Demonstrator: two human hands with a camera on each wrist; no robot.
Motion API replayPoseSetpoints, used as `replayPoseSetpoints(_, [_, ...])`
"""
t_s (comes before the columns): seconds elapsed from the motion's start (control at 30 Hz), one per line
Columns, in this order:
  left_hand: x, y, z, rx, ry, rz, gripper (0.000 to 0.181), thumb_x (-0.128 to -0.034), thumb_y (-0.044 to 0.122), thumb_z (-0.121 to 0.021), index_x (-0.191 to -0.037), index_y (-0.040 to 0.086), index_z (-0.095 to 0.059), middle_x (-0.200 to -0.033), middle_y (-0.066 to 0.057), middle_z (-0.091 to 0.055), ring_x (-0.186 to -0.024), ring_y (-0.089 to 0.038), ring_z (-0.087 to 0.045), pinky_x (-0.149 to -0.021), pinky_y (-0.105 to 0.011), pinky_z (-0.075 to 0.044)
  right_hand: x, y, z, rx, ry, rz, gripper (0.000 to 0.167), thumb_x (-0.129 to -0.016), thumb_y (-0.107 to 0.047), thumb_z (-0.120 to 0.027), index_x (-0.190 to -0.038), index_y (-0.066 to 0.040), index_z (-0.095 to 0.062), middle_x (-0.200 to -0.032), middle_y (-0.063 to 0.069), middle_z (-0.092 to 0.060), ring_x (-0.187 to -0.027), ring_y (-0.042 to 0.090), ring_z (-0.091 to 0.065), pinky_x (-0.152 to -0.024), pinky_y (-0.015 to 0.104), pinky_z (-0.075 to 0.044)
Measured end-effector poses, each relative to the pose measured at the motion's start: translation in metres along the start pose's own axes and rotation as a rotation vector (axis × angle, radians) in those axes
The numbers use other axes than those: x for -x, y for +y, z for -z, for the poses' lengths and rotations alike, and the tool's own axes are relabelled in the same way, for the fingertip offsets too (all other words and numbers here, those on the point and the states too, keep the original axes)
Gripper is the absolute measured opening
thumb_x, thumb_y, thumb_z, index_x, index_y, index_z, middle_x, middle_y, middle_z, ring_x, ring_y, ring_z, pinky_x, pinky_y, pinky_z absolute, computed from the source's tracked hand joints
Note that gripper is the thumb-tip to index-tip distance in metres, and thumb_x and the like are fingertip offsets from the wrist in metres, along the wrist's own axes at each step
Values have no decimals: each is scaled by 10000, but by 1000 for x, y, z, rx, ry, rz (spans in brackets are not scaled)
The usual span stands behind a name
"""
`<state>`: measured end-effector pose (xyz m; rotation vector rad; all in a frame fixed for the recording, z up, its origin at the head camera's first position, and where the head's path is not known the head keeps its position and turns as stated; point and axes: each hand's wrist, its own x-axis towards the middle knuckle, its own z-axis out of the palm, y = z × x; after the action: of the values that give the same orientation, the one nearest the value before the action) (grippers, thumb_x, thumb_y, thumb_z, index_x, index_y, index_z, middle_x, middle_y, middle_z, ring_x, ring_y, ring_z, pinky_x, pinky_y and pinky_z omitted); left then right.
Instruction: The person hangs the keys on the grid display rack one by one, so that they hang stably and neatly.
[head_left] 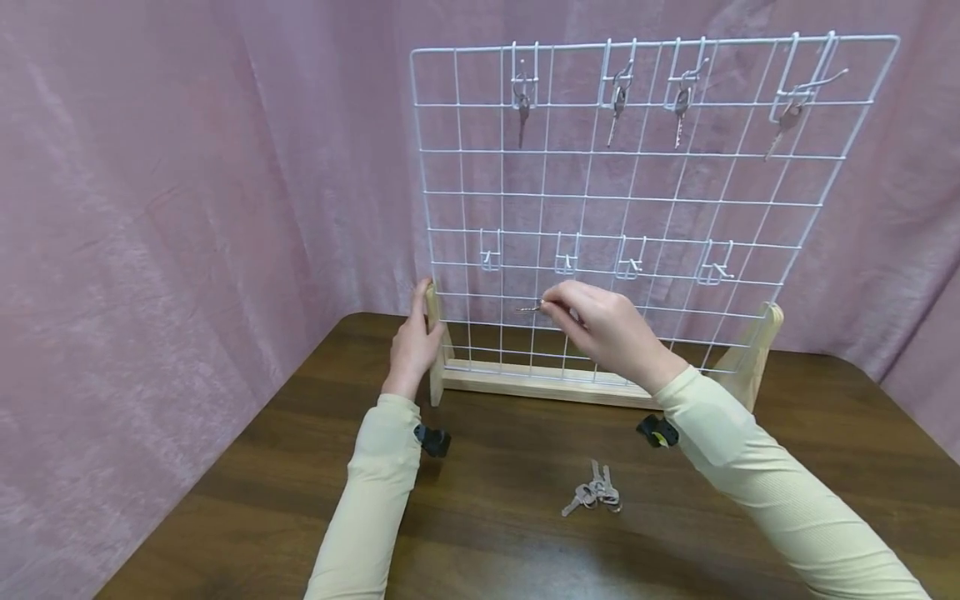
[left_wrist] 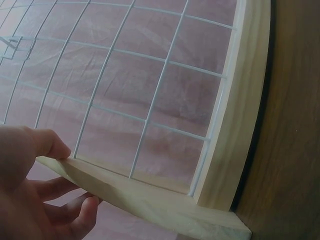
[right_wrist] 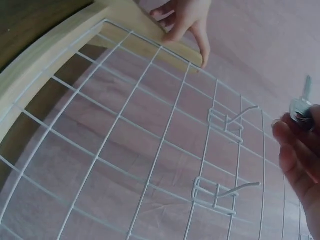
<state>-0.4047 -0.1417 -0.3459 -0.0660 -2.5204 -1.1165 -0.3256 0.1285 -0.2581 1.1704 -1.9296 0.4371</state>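
Observation:
My right hand (head_left: 600,325) pinches a key (head_left: 528,310) between thumb and fingertips, in front of the white wire grid (head_left: 585,197) and below its lower row of hooks. In the right wrist view the key (right_wrist: 306,90) sticks up from the fingertips, its head partly covered by them. My left hand (head_left: 411,350) grips the top of the left wooden side support (head_left: 437,385), thumb on one face and fingers on the other. Bare wire hooks, such as this one (head_left: 566,262), line the lower row. From the upper hooks hang several keys (head_left: 618,102).
Several loose keys (head_left: 590,495) with rings lie in a small pile on the brown wooden table (head_left: 495,533). A wooden base bar (head_left: 540,385) joins the side supports; the right support (head_left: 757,358) stands beyond my right forearm. A pink curtain (head_left: 187,208) hangs behind.

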Motion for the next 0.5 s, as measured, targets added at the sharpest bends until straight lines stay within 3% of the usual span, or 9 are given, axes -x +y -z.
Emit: replayPoseSetpoints(0.5, [2, -2, 0, 4, -7, 10, 714, -959, 191, -524, -1500, 437, -129, -1186, -199, -638, -874, -393, -668, -683, -473, -527, -4, -1, -2, -10, 83, 56, 126, -835, 41, -690, -959, 22, -678, -872, 107, -728, -625, 109, -580, -565, 241, -492])
